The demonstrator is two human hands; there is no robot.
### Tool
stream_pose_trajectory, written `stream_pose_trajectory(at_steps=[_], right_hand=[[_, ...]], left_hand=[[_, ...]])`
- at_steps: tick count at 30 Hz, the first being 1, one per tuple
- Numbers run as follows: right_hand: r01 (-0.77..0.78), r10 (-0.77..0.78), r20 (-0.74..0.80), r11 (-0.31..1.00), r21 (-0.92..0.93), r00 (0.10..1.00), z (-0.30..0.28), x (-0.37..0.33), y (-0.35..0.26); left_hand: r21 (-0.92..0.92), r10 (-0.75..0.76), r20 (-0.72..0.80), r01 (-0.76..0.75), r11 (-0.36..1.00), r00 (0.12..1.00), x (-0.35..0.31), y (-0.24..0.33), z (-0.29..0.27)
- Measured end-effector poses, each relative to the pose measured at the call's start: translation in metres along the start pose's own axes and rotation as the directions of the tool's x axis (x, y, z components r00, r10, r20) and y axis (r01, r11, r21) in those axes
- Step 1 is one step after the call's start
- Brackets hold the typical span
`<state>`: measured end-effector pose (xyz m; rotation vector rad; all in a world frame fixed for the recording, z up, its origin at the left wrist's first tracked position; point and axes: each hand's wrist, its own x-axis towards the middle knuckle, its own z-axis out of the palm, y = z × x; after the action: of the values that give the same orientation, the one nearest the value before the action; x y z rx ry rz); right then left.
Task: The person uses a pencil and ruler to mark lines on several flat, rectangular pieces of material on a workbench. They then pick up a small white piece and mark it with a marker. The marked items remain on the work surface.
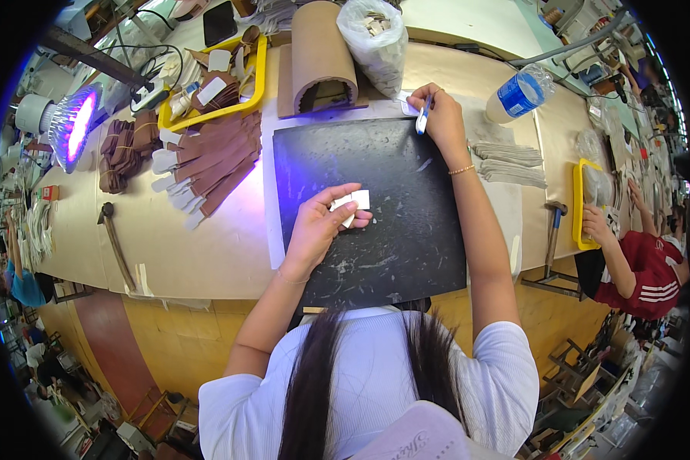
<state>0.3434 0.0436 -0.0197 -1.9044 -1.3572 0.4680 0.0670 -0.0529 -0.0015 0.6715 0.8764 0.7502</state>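
Note:
My left hand [314, 230] is closed over the black mat [376, 253], pinching small white rectangular pieces [353, 202] between thumb and fingers. A slim blue-and-white pen [423, 119] is gripped in my right hand [445, 119] at the mat's far right corner, its tip pointing down toward the mat. Beside those fingers lies a small white piece [406, 100]; whether they touch it I cannot tell. Just beyond the mat stands a brown arched cardboard form [323, 46], with a clear bag of small pale pieces [374, 46] leaning next to it.
Brown strips with pale ends [218, 165] fan out on the left, near a yellow tray [262, 77], a hammer [115, 245] and a lit lamp [75, 126]. Stacked grey strips [510, 162], a bottle [517, 96] and another hammer [553, 230] lie right. A co-worker in red [640, 272] handles a yellow tray.

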Motion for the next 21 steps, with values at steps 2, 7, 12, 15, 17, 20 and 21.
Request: stream_pose_trajectory(at_steps=[2,7,12,15,17,20,21], right_hand=[[0.035,-0.037,-0.019,0.992,-0.124,0.999,-0.001,0.007,0.001],[0.332,-0.344,-0.219,0.939,-0.090,0.913,0.004,-0.004,-0.003],[0.064,-0.117,0.073,0.860,0.507,0.991,-0.003,-0.088,-0.036],[-0.138,-0.044,0.261,0.758,0.638,0.964,0.001,-0.130,-0.043],[-0.117,-0.059,0.262,0.786,0.607,0.963,0.008,-0.137,-0.036],[-0.063,-0.087,0.297,0.885,0.461,0.951,0.008,-0.133,-0.041],[-0.042,-0.093,0.318,0.918,0.394,0.943,0.006,-0.128,-0.046]], left_hand=[[0.074,0.020,0.028,-0.022,0.997,0.999,0.002,-0.004,-0.004],[0.467,0.073,0.009,-0.068,0.881,0.997,0.003,-0.006,-0.004],[0.833,0.320,0.111,-0.263,0.486,0.941,0.003,-0.001,0.000],[0.872,0.343,0.086,-0.237,0.428,0.935,0.000,0.002,-0.001],[0.875,0.440,0.131,-0.312,0.370,0.888,-0.003,0.004,-0.004],[0.939,0.250,0.277,-0.317,0.135,0.928,-0.021,0.012,-0.006],[0.941,0.245,0.302,-0.329,0.075,0.921,-0.025,0.008,-0.006]])
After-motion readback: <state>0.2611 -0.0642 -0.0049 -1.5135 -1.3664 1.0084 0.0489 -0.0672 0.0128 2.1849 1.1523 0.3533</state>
